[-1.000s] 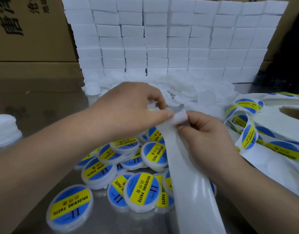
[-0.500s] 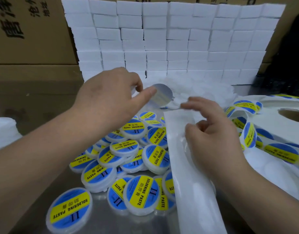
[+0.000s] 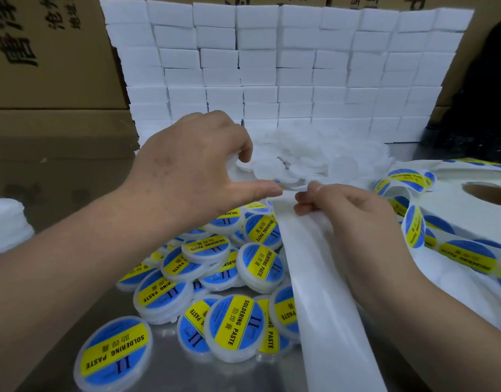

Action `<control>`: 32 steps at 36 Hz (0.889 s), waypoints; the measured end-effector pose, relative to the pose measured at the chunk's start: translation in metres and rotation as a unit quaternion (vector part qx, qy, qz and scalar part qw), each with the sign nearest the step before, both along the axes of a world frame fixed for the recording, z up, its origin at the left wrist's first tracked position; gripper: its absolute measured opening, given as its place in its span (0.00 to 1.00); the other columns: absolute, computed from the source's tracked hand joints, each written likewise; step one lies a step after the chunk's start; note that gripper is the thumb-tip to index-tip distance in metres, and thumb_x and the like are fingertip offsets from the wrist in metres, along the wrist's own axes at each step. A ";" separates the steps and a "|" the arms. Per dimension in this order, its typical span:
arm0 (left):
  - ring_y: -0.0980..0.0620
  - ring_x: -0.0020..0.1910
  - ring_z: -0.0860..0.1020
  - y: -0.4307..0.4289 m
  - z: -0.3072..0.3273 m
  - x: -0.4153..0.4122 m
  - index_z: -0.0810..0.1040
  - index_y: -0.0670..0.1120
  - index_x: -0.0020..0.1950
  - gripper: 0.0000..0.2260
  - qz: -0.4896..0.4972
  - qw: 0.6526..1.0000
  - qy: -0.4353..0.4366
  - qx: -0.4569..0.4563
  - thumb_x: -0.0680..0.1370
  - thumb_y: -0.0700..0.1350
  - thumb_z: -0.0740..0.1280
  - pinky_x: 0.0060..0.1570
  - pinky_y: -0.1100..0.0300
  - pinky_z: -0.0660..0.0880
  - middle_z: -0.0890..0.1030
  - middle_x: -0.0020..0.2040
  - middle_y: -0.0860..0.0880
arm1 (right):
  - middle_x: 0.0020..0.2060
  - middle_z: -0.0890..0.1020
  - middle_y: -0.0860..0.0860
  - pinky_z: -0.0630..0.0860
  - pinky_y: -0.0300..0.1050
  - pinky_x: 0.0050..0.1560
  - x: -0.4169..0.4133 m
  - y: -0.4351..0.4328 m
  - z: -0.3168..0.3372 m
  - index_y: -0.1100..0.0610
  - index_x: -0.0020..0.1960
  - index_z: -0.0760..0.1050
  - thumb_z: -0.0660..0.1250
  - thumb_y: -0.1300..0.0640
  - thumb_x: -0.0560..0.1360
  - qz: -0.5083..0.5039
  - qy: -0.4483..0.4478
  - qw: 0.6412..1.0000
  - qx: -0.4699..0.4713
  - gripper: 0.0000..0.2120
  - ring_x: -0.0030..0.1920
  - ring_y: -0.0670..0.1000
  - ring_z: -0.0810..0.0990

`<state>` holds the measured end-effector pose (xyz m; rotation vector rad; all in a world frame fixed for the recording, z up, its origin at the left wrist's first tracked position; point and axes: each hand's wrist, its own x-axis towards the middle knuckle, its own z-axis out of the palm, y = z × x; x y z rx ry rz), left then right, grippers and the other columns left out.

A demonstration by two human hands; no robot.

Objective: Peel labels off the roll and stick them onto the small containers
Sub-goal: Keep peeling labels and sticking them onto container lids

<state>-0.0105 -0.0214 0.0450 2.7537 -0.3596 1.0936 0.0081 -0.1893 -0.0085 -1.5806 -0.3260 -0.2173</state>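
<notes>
- Above the tabletop point(image 3: 59, 176): left hand point(image 3: 192, 171) grip curled round a blank container point(image 3: 235, 165); right hand point(image 3: 348, 213) pinching the backing strip point(image 3: 323, 292).
- Best kept taut; label pressed centred on the lid.

Your left hand point(image 3: 195, 171) curls over the unlabelled white containers point(image 3: 308, 154), thumb stretched toward your right hand point(image 3: 354, 219), which pinches the bare backing strip point(image 3: 325, 306) beside the labelled containers point(image 3: 232, 278).

White boxes point(image 3: 286, 69) stacked before brown cartons point(image 3: 51, 52).
</notes>
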 end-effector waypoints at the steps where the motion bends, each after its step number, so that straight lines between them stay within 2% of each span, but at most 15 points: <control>1: 0.49 0.48 0.74 0.001 0.000 0.000 0.72 0.52 0.40 0.21 -0.002 1.000 0.003 0.005 0.61 0.68 0.63 0.43 0.58 0.66 0.77 0.45 0.51 | 0.32 0.82 0.44 0.70 0.32 0.35 0.000 0.000 0.000 0.50 0.32 0.80 0.66 0.47 0.67 -0.009 0.000 1.000 -0.007 0.09 0.34 0.37 0.76; 4: 0.49 0.47 0.73 0.002 0.001 0.000 0.72 0.51 0.41 0.29 -0.009 1.000 0.021 0.015 0.57 0.75 0.63 0.43 0.57 0.67 0.75 0.45 0.52 | 0.26 0.78 0.44 0.67 0.30 0.27 0.000 0.001 0.000 0.49 0.29 0.80 0.67 0.52 0.66 -0.009 0.008 1.000 -0.016 0.08 0.27 0.39 0.71; 9: 0.54 0.43 0.66 0.005 0.000 0.005 0.67 0.52 0.43 0.22 -0.007 0.999 0.026 0.027 0.59 0.65 0.64 0.38 0.63 0.56 0.69 0.44 0.56 | 0.24 0.78 0.42 0.67 0.29 0.26 0.002 0.002 -0.004 0.50 0.30 0.79 0.68 0.54 0.69 -0.024 0.011 0.999 -0.027 0.10 0.25 0.38 0.71; 12: 0.50 0.42 0.68 0.011 -0.006 0.013 0.65 0.52 0.45 0.15 0.002 0.999 0.015 0.031 0.67 0.54 0.69 0.35 0.63 0.53 0.67 0.45 0.55 | 0.23 0.76 0.42 0.66 0.27 0.24 0.004 0.002 -0.003 0.51 0.28 0.77 0.67 0.56 0.71 -0.046 0.001 0.999 -0.018 0.13 0.24 0.38 0.70; 14: 0.50 0.43 0.73 0.017 -0.007 0.017 0.66 0.52 0.47 0.10 0.019 0.999 0.022 -0.033 0.72 0.46 0.67 0.36 0.64 0.57 0.70 0.45 0.54 | 0.23 0.75 0.43 0.65 0.27 0.24 0.005 0.000 0.000 0.53 0.28 0.76 0.67 0.57 0.72 -0.055 0.002 0.998 0.014 0.14 0.23 0.38 0.69; 15: 0.52 0.40 0.76 0.017 -0.006 0.018 0.69 0.52 0.47 0.06 0.014 0.992 0.041 -0.119 0.74 0.44 0.65 0.35 0.64 0.62 0.73 0.44 0.53 | 0.23 0.75 0.43 0.66 0.27 0.24 0.005 -0.001 0.002 0.53 0.28 0.76 0.67 0.58 0.72 -0.056 0.000 0.998 0.029 0.14 0.24 0.38 0.69; 16: 0.53 0.37 0.78 0.016 -0.004 0.017 0.71 0.53 0.47 0.04 -0.010 0.971 0.066 -0.228 0.76 0.43 0.62 0.33 0.64 0.68 0.77 0.43 0.52 | 0.24 0.75 0.44 0.66 0.27 0.25 0.005 -0.001 0.002 0.53 0.28 0.76 0.67 0.58 0.72 -0.052 -0.005 0.998 0.035 0.14 0.24 0.38 0.70; 17: 0.53 0.38 0.81 0.012 -0.003 0.017 0.73 0.53 0.48 0.06 -0.057 0.933 0.091 -0.344 0.77 0.42 0.60 0.36 0.62 0.73 0.79 0.43 0.51 | 0.25 0.76 0.44 0.68 0.28 0.26 0.005 -0.001 0.002 0.52 0.28 0.77 0.67 0.57 0.71 -0.042 -0.010 0.999 0.031 0.13 0.26 0.38 0.70; 18: 0.52 0.43 0.82 0.008 -0.001 0.016 0.74 0.53 0.48 0.08 -0.111 0.878 0.114 -0.452 0.79 0.42 0.58 0.43 0.58 0.77 0.81 0.45 0.52 | 0.26 0.77 0.45 0.69 0.30 0.29 0.005 0.000 0.001 0.51 0.30 0.78 0.67 0.56 0.71 -0.027 -0.013 0.999 0.019 0.11 0.27 0.39 0.72; 20: 0.49 0.48 0.82 -0.001 -0.003 0.016 0.75 0.51 0.50 0.09 -0.190 0.775 0.153 -0.584 0.81 0.42 0.55 0.53 0.53 0.76 0.83 0.47 0.51 | 0.28 0.78 0.45 0.71 0.34 0.32 0.002 0.004 -0.001 0.48 0.33 0.80 0.67 0.55 0.70 0.011 -0.012 1.000 0.001 0.08 0.29 0.41 0.73; 22: 0.49 0.45 0.83 -0.007 -0.007 0.015 0.76 0.49 0.50 0.11 -0.230 0.728 0.186 -0.619 0.82 0.45 0.54 0.47 0.52 0.80 0.84 0.46 0.49 | 0.27 0.79 0.42 0.71 0.30 0.31 0.000 0.006 -0.002 0.44 0.32 0.81 0.67 0.58 0.72 0.047 -0.025 0.999 -0.007 0.13 0.29 0.38 0.74; 24: 0.52 0.42 0.83 -0.011 -0.013 0.013 0.77 0.51 0.50 0.12 -0.255 0.719 0.224 -0.606 0.81 0.47 0.54 0.33 0.58 0.80 0.85 0.45 0.49 | 0.27 0.80 0.40 0.71 0.28 0.32 -0.002 0.006 -0.001 0.42 0.33 0.81 0.67 0.58 0.72 0.066 -0.035 0.997 -0.016 0.15 0.30 0.36 0.76; 25: 0.53 0.41 0.83 -0.012 -0.015 0.013 0.77 0.52 0.50 0.11 -0.266 0.714 0.240 -0.602 0.81 0.47 0.54 0.31 0.59 0.79 0.85 0.45 0.49 | 0.28 0.81 0.40 0.72 0.29 0.33 -0.002 0.005 -0.001 0.42 0.33 0.81 0.67 0.58 0.72 0.072 -0.036 0.997 -0.016 0.14 0.30 0.36 0.76; 28: 0.50 0.42 0.83 -0.014 -0.020 0.013 0.78 0.52 0.49 0.12 -0.292 0.667 0.273 -0.629 0.81 0.45 0.55 0.36 0.54 0.81 0.84 0.45 0.47 | 0.29 0.82 0.41 0.75 0.32 0.36 -0.001 0.004 -0.001 0.42 0.34 0.82 0.67 0.57 0.72 0.079 -0.032 0.996 -0.008 0.13 0.32 0.37 0.78; 32: 0.46 0.42 0.82 -0.013 -0.022 0.015 0.78 0.47 0.47 0.10 -0.321 0.609 0.296 -0.663 0.78 0.44 0.57 0.38 0.51 0.81 0.83 0.46 0.41 | 0.27 0.81 0.39 0.72 0.28 0.34 -0.002 0.004 0.000 0.41 0.33 0.82 0.67 0.58 0.72 0.092 -0.043 0.995 -0.014 0.14 0.31 0.35 0.77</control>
